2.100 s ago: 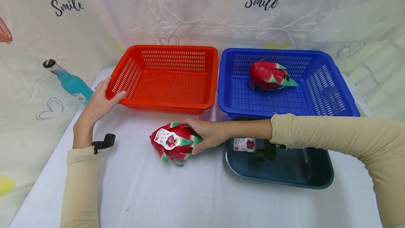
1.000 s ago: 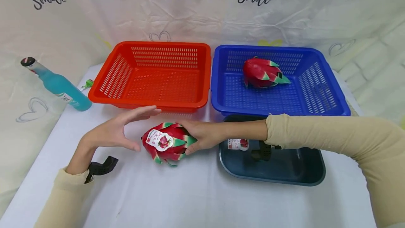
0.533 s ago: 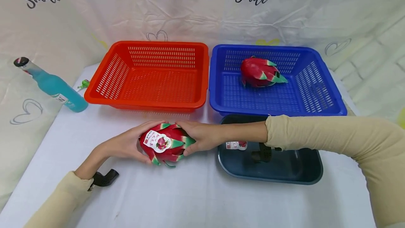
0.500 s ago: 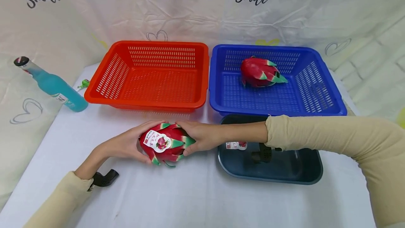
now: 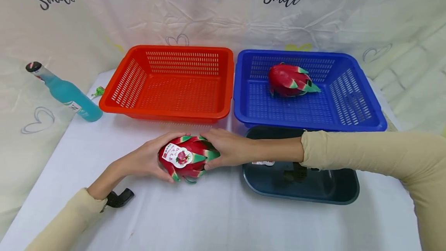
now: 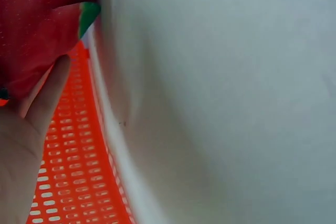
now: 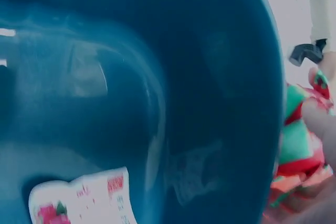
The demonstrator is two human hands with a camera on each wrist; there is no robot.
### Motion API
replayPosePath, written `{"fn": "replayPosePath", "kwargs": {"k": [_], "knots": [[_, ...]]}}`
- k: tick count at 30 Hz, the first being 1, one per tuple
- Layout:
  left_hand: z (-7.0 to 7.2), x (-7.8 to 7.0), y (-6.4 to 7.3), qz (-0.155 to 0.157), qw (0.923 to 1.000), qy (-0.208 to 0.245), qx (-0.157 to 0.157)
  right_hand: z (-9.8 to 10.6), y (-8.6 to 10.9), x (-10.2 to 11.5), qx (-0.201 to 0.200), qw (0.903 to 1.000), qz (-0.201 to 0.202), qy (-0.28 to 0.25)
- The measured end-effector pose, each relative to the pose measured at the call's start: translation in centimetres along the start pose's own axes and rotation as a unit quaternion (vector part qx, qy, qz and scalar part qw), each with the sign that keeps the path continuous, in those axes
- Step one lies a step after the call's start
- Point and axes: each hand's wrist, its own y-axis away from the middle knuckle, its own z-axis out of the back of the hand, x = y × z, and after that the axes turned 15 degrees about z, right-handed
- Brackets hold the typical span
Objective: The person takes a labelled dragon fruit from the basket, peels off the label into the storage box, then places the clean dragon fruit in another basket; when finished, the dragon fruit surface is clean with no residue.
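Observation:
A red dragon fruit [image 5: 193, 158] with green-tipped scales and a white label lies on the white cloth in the head view. My left hand [image 5: 146, 158] cups its rounded left end, fingers along the far side and thumb along the near side. From the right, my right hand [image 5: 231, 148] grips its green, leafy end. The left wrist view shows the fruit's red skin [image 6: 37, 30] close against my hand; the right wrist view catches its green scales [image 7: 294, 140] beyond a tray wall. Another dragon fruit [image 5: 289, 80] lies in the blue basket [image 5: 310, 124].
A red basket [image 5: 170, 116] stands behind the held fruit, beside the blue one. My right forearm crosses over a dark teal tray [image 5: 278, 189], which has a white label [image 7: 86, 200] in it. At left are a turquoise bottle [image 5: 71, 98] and a small green item [image 5: 99, 91].
My left hand has left the red basket's rim and come down to the fruit's left end. My right hand has kept its hold, and the fruit stays in about the same place.

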Motion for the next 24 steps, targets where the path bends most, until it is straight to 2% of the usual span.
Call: {"fn": "replayPosePath", "kwargs": {"k": [3, 6, 9, 12, 19, 24], "knots": [[-0.1, 0.0, -0.1, -0.002, 0.9999, -0.009, -0.013, 0.5, 0.5, 0.3, -0.013, 0.9991, 0.018, 0.037], [-0.3, 0.1, -0.1, -0.002, 0.9999, -0.005, -0.016, 0.9, 1.0, 0.6, -0.056, 0.9938, 0.068, 0.067], [-0.4, 0.4, -0.3, -0.006, 0.9999, 0.014, -0.008, 0.9, 1.2, 1.1, -0.095, 0.9847, 0.128, 0.071], [-0.5, 0.8, -0.4, -0.009, 0.9992, 0.038, 0.004, 0.8, 0.9, 1.8, -0.089, 0.9807, 0.164, 0.059], [-0.7, 1.3, -0.7, -0.006, 0.9947, 0.090, 0.048, 0.5, -0.4, 2.8, -0.052, 0.9857, 0.159, 0.020], [-0.5, 1.5, -0.5, 0.014, 0.9939, 0.096, 0.052, 0.3, -1.6, 3.1, -0.050, 0.9856, 0.161, 0.014]]}}
